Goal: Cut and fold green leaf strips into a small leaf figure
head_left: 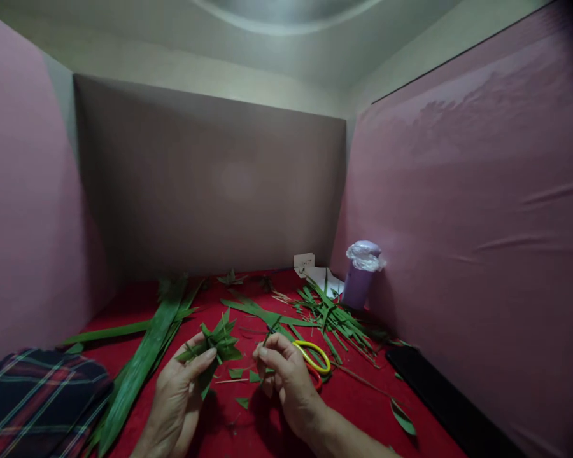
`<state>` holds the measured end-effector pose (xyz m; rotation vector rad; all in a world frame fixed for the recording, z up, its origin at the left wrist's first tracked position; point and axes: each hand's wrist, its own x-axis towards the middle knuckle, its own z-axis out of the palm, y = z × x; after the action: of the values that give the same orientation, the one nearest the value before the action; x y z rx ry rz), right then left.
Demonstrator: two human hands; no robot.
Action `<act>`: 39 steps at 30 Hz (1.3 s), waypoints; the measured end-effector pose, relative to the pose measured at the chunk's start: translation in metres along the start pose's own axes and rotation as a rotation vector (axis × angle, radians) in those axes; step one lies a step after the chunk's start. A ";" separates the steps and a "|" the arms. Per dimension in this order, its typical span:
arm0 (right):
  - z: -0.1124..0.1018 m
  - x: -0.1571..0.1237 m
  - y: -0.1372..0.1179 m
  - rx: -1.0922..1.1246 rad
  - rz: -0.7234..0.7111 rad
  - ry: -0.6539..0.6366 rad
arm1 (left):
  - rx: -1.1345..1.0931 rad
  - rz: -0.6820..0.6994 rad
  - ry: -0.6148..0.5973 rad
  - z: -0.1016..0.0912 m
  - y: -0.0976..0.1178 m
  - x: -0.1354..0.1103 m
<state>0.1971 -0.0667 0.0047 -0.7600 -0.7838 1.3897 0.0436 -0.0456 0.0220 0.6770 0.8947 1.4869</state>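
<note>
My left hand [179, 385] pinches a star-shaped piece of folded green leaves [223, 338] between thumb and fingers, its pointed tips fanning outward. To its right, my right hand [286, 375] is closed in a pinch; a thin dark bit shows near its fingertips, but I cannot tell whether it is held. Just behind the right hand lie scissors [325, 361] with one yellow and one red handle loop; their blades are hidden. Small cut leaf pieces [235, 373] and a thin stick [232, 380] lie on the red cloth [229, 423] between the hands.
Long green leaves [146, 362] stretch along the left, near dark plaid fabric [38, 404]. A pile of leaf strips [337, 318] lies at back right, before a purple container [358, 286] topped with clear plastic. A long black object [439, 394] lies along the right wall.
</note>
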 end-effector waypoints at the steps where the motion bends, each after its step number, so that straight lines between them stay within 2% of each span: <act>1: 0.000 0.001 -0.003 0.008 -0.016 0.006 | -0.007 -0.001 0.000 -0.001 -0.002 0.001; 12: -0.007 0.009 -0.018 0.106 -0.067 0.052 | -0.020 -0.016 0.051 -0.002 -0.012 0.007; 21: -0.010 0.011 -0.020 0.161 -0.087 0.062 | 0.003 0.005 0.054 -0.003 -0.010 0.007; 26: -0.010 0.009 -0.016 0.134 -0.079 0.033 | -0.011 0.027 0.028 -0.004 -0.011 0.009; 34: -0.012 0.007 -0.003 0.026 0.015 -0.062 | -0.030 0.048 -0.032 -0.005 -0.011 0.006; 39: -0.014 0.007 0.004 -0.043 0.031 -0.074 | -0.025 0.060 -0.053 -0.002 -0.008 0.003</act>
<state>0.2071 -0.0593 -0.0063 -0.7609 -0.8651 1.4390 0.0463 -0.0429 0.0139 0.7268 0.8200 1.5243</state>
